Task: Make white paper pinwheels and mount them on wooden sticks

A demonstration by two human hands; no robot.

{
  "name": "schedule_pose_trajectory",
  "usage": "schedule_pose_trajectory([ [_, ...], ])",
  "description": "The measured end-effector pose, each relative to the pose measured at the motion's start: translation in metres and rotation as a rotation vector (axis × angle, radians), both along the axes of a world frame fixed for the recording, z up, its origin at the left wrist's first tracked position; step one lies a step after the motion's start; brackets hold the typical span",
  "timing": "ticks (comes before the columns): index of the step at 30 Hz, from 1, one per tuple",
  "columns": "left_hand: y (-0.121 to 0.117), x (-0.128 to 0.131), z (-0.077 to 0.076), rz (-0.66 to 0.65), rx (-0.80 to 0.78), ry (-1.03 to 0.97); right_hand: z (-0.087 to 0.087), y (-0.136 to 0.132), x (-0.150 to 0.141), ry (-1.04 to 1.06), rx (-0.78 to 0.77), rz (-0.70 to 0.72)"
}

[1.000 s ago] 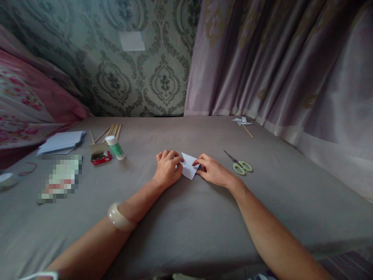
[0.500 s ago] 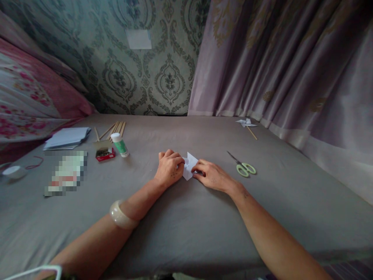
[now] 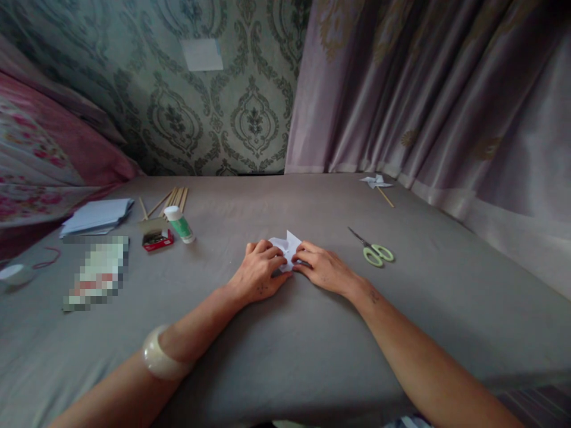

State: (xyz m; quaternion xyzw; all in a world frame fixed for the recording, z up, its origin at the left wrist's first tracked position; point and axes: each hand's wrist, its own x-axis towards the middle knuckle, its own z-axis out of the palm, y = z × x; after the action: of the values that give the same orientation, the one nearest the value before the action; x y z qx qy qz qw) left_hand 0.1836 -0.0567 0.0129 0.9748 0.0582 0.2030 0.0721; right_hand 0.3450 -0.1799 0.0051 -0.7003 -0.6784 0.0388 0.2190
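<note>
Nearest of all, a pale bangle point(image 3: 158, 356) is worn on the left forearm, and grey cloth point(image 3: 285, 339) is spread under everything. Just ahead, the folded white paper point(image 3: 291, 242) is held low over the cloth between both hands, one pointed corner turned up and away. By the left hand point(image 3: 261, 270), the paper's left side is covered; its fingers are bent and slightly parted, the tips laid on the paper, the thumb stretched towards the right hand. By the right hand point(image 3: 325, 268), the right edge is taken, thumb and curled fingers brought close together in what looks like a pinch; the exact grip is partly hidden.

Over on the left, a white round item point(image 3: 15, 274), a red string point(image 3: 47, 259) and a blurred-out packet point(image 3: 99, 270) are seen. To the right of the hands, green-handled scissors point(image 3: 372, 251) are laid, blades slightly parted, pointed away. Farther left, an open red box point(image 3: 157, 239) is set beside a white-capped green tube point(image 3: 179, 225), with stacked paper point(image 3: 97, 216) and wooden sticks point(image 3: 179, 198) behind. At far right, a white pinwheel point(image 3: 376, 181) is placed near the curtain point(image 3: 401, 89).
</note>
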Motion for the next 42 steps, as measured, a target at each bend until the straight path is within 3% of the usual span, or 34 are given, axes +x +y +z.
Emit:
schedule_pose_trajectory([
  [13, 0.002, 0.0, 0.001, -0.017, 0.03, 0.032, 0.002, 0.001, -0.002, 0.034, -0.015, -0.011],
  [25, 0.002, -0.003, 0.003, -0.023, -0.017, 0.032, 0.003, -0.002, -0.009, -0.184, 0.021, 0.004],
  [34, 0.007, -0.002, -0.001, 0.033, -0.008, -0.052, 0.002, 0.0, -0.02, -0.038, 0.036, -0.056],
  [42, 0.007, 0.001, -0.006, 0.018, 0.028, 0.048, 0.002, 0.003, -0.027, 0.159, 0.024, -0.152],
])
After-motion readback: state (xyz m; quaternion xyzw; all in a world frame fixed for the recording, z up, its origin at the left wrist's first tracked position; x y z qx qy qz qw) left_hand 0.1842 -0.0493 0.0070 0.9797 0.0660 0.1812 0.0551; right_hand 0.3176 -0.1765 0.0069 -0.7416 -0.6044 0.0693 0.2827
